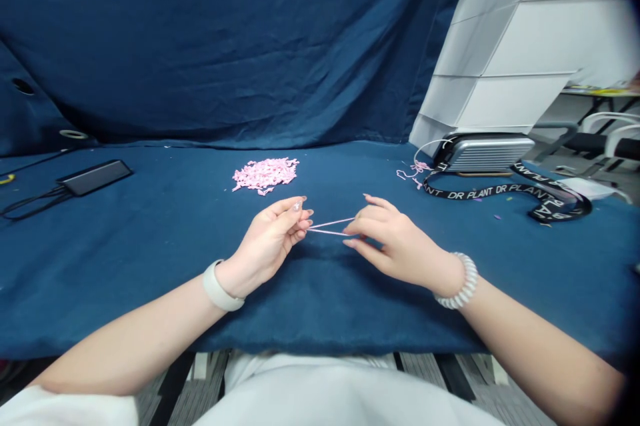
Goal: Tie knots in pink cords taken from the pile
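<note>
Two thin strands of pink string (329, 227) stretch across the gap between my hands, above the front part of the table. My left hand (277, 233), wearing a pale wristband, pinches the strands where they come together. On the other side, the strands spread apart and run to the fingers of my right hand (395, 236), which are curled round them. A spiral hair tie (463, 283) circles my right wrist. Beyond my left hand lies a heap of small pink pieces (266, 175), which look like short knotted bits of string.
Dark blue cloth (125, 246) covers the table. To the left lies a black power bank (95, 177) with cables. At the right are a silver ridged case (490, 153), a black lettered lanyard (470, 195) and loose pink string (417, 173). A blue curtain (225, 46) hangs behind.
</note>
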`<state>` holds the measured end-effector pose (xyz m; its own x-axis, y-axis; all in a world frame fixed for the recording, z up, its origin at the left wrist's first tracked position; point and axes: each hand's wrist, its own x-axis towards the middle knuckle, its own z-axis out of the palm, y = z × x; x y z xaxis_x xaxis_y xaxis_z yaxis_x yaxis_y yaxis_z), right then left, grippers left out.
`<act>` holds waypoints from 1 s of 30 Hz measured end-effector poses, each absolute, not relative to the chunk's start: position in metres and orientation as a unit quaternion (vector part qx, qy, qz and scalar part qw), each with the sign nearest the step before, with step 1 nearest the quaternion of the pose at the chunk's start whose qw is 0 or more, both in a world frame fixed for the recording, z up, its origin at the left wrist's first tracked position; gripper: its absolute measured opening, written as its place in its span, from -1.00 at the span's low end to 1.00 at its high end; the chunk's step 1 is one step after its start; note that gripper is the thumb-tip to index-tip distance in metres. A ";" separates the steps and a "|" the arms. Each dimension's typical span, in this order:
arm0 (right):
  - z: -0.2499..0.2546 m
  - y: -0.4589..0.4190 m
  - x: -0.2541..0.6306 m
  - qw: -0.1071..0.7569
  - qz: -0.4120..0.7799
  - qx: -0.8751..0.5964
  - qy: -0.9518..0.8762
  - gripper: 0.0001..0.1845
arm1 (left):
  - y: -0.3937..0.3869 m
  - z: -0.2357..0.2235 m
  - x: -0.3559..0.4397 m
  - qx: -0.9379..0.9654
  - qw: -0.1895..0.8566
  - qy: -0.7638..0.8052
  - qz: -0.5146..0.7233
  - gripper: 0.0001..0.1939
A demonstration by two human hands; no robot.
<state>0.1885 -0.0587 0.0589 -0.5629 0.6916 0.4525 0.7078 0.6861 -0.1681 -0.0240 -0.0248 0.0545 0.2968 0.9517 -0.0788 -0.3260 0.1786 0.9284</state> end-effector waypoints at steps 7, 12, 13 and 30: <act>0.059 -0.064 0.177 0.231 0.146 -0.429 -0.861 -0.69 | -0.028 0.055 -0.023 0.481 0.613 0.367 0.508 -0.50; 0.058 -0.065 0.173 0.297 0.221 -0.474 -0.799 -0.59 | -0.039 0.058 -0.022 0.586 0.527 0.379 0.485 -0.40; 0.057 -0.065 0.172 0.316 0.216 -0.478 -0.790 -0.61 | -0.040 0.058 -0.022 0.598 0.520 0.380 0.477 -0.38; 0.051 -0.063 0.158 0.383 0.588 -0.321 -0.636 -0.71 | -0.048 0.051 -0.016 0.587 0.678 0.290 0.333 -0.22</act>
